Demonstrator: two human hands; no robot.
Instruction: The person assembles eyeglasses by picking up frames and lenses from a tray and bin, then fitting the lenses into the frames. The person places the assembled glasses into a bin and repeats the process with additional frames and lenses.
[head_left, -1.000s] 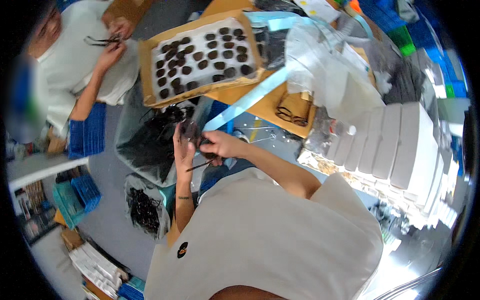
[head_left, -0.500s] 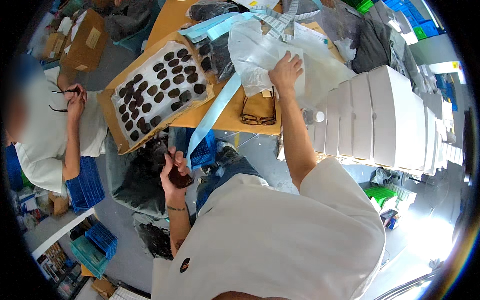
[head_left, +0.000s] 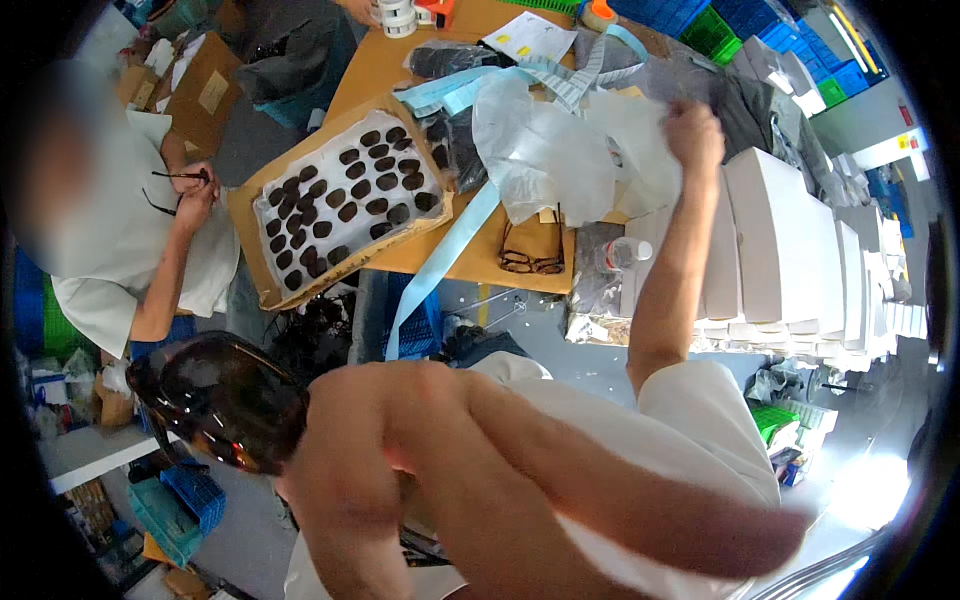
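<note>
Close up and large at the lower left, my left hand (head_left: 400,440) is shut on dark, glossy sunglasses (head_left: 225,400). Its fingers stretch across the lower middle of the picture, partly blurred. Over the far right of the table, my right hand (head_left: 694,138) is closed at the edge of a translucent plastic sheet (head_left: 635,140), blurred by motion. Another crumpled clear sheet (head_left: 545,150) lies beside it. A pair of glasses (head_left: 532,263) rests near the table's front edge. To its left, a cardboard tray (head_left: 245,240) holds many dark lenses (head_left: 348,211) on white lining.
Light-blue tape (head_left: 450,255) hangs over the table (head_left: 470,262). White boxes (head_left: 775,240) stand in a row at right, beside a clear bottle (head_left: 628,253). At left, a co-worker's hands (head_left: 195,195) hold another pair of glasses (head_left: 165,190). Blue crates (head_left: 195,497) stand lower left.
My left hand has risen toward the camera with the sunglasses. My right hand has moved right from lying spread on the plastic and has closed. The view has shifted slightly.
</note>
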